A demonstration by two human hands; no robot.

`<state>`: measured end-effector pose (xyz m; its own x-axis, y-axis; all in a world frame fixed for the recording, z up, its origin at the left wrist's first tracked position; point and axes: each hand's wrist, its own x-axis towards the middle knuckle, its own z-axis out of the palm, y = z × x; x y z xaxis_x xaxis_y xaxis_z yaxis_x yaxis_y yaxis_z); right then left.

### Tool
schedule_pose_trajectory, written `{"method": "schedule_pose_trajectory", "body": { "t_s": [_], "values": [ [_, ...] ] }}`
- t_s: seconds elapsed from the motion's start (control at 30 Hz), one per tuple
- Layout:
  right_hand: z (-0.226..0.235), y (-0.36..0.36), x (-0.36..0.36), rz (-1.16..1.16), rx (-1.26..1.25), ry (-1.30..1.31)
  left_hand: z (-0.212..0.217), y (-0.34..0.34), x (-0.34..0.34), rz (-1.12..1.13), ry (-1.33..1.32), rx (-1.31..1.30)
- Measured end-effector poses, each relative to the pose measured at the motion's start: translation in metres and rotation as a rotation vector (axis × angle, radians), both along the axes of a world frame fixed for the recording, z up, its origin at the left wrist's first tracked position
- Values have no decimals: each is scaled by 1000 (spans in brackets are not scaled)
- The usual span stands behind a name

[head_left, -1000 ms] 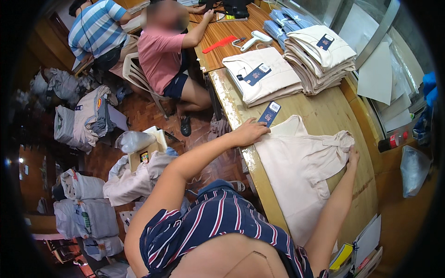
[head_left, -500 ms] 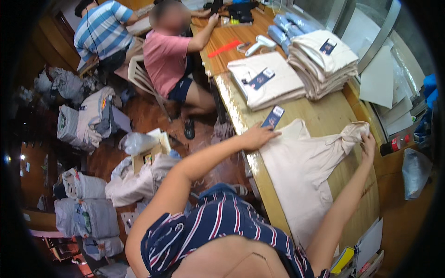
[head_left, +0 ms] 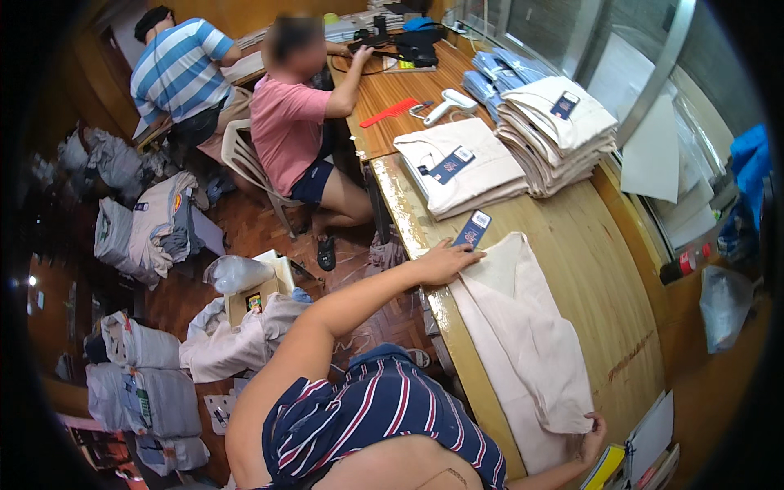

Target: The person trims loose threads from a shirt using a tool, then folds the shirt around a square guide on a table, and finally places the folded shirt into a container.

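A cream shirt [head_left: 531, 343] lies along the table, one side folded over and its sleeve laid down along the body. My left hand [head_left: 447, 262] rests with outstretched fingers on its far left edge, beside a navy hang tag [head_left: 472, 229]. At the near right, my right hand [head_left: 594, 435] is closed on the end of the folded sleeve. Beyond the tag sits a folded cream shirt [head_left: 498, 155] with its own navy tag. A taller stack of folded cream shirts [head_left: 547, 135] stands to its right.
A red comb [head_left: 389, 113] and a white-handled roller [head_left: 451, 106] lie farther back, near blue packaged garments [head_left: 504, 72]. A yellow item and folders [head_left: 651, 437] stand at the near right. Two people sit at the far left. Bundled garments [head_left: 139, 359] cover the floor on the left.
My right hand has brought the sleeve from the far right down toward me, folding the shirt's right side inward. My left hand stays by the tag. The view has shifted slightly.
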<state>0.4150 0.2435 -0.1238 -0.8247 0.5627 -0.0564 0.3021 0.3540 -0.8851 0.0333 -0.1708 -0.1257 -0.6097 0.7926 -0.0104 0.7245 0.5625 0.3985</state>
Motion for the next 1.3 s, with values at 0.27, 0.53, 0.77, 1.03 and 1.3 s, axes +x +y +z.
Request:
{"method": "schedule_pose_trajectory", "body": {
  "t_s": [0.27,0.53,0.77,1.03,1.3],
  "values": [
    [-28,-41,27,-367,-245,-74,-31,-11,-11,-60,188,142],
    [6,-95,27,-395,-454,248,-3,2,1,-52,61,35],
    [12,-101,45,-449,-351,225,-1,4,3,-35,15,8],
    [-50,-89,89,-1010,465,-226,6,96,85,-215,113,296],
    [-34,-142,91,-1087,589,-814,-29,113,46,-378,330,-9]
  ]
}}
